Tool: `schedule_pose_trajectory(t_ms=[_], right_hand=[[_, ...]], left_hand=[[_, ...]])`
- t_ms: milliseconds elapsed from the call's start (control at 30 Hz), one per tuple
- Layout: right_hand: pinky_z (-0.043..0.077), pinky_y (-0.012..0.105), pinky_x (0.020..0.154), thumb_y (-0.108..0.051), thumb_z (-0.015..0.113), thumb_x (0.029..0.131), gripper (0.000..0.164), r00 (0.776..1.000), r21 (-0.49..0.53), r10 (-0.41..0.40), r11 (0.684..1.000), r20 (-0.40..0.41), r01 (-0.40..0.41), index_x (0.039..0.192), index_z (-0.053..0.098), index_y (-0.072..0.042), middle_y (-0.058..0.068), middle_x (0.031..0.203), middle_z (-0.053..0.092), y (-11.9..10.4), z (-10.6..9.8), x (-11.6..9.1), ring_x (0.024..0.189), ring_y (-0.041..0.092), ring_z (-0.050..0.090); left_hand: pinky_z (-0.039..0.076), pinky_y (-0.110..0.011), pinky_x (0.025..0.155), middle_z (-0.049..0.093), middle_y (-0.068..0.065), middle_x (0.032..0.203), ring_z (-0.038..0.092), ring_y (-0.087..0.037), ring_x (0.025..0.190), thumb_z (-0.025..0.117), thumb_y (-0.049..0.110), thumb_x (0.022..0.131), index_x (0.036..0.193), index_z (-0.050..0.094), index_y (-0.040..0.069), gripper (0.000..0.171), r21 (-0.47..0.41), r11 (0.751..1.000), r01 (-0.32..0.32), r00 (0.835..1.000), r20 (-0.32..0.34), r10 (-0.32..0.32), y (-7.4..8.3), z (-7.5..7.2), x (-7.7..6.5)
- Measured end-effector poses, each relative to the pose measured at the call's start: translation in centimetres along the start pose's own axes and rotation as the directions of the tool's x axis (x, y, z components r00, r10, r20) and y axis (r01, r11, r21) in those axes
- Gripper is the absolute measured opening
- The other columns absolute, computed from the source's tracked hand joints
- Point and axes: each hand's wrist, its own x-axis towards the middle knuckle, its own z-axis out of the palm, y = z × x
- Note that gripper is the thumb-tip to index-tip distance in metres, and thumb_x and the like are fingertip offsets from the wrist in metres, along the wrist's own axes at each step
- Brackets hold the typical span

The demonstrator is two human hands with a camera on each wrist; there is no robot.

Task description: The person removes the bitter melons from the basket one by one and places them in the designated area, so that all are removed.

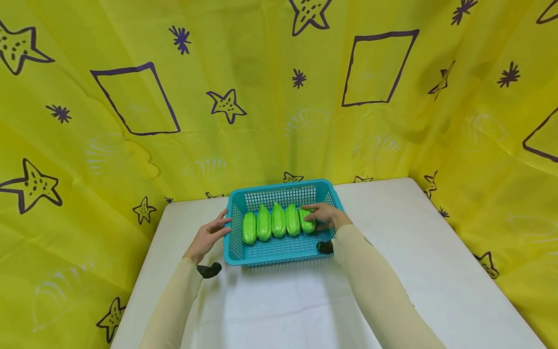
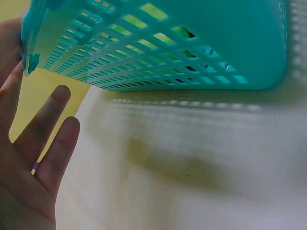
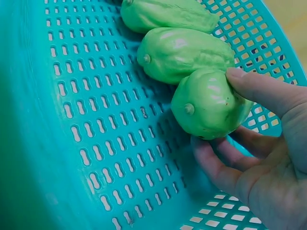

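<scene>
Several glossy green papaya-like fruits (image 1: 278,220), ridged and tapered, lie side by side in a turquoise plastic basket (image 1: 279,254). My right hand (image 1: 323,215) grips the rightmost fruit (image 3: 206,105): the thumb presses its upper side and the fingers reach beneath it. The stem end of that fruit faces the right wrist camera, and its neighbour (image 3: 184,55) lies against it. At the basket's left rim, my left hand (image 1: 212,235) touches the edge with extended, spread fingers. Two of its fingers (image 2: 60,148) stand straight and apart from the basket wall in the left wrist view.
The basket stands toward the back of a white-covered table (image 1: 279,305), near a yellow curtain (image 1: 261,145) printed with stars and squares. Perforated walls ring the fruits. A dark wrist-camera piece (image 1: 209,270) sits by the left sleeve, another (image 1: 324,247) by the right.
</scene>
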Motion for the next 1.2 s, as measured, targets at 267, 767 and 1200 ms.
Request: schedule_pose_trajectory(t_ms=[267,767,1200], right_hand=[[0.049,0.052,0.096,-0.013,0.065,0.095,0.054,1.000,0.042,-0.004,0.999,-0.017,0.005,0.146,0.047,-0.013,0.018,0.159,0.023,-0.2,0.1,0.0,0.138,0.042,0.033],[0.046,0.054,0.099,-0.022,0.067,0.095,0.050,0.992,0.018,-0.066,0.998,-0.103,0.068,0.142,0.052,-0.015,0.019,0.152,0.035,-0.8,-0.1,0.0,0.129,0.036,0.045],[0.044,0.059,0.099,-0.021,0.067,0.094,0.052,0.985,-0.019,-0.159,0.987,-0.068,0.158,0.143,0.051,-0.012,0.024,0.155,0.027,-2.1,-1.0,-0.6,0.140,0.039,0.031]], left_hand=[[0.023,-0.058,0.114,0.022,0.002,0.161,0.020,-0.036,0.147,0.061,0.020,0.098,0.140,0.052,0.000,0.047,-0.001,1.000,0.003,1.000,0.003,-0.003,0.1,-0.1,-0.1],[0.022,-0.060,0.113,0.021,0.001,0.161,0.019,-0.036,0.147,0.061,0.023,0.098,0.140,0.051,0.001,0.049,0.004,1.000,-0.006,1.000,0.014,0.006,0.0,-0.1,0.0],[0.021,-0.059,0.114,0.020,0.001,0.162,0.018,-0.036,0.147,0.060,0.021,0.099,0.141,0.050,-0.001,0.049,0.009,1.000,-0.005,1.000,0.016,0.005,0.1,-0.1,-0.1]])
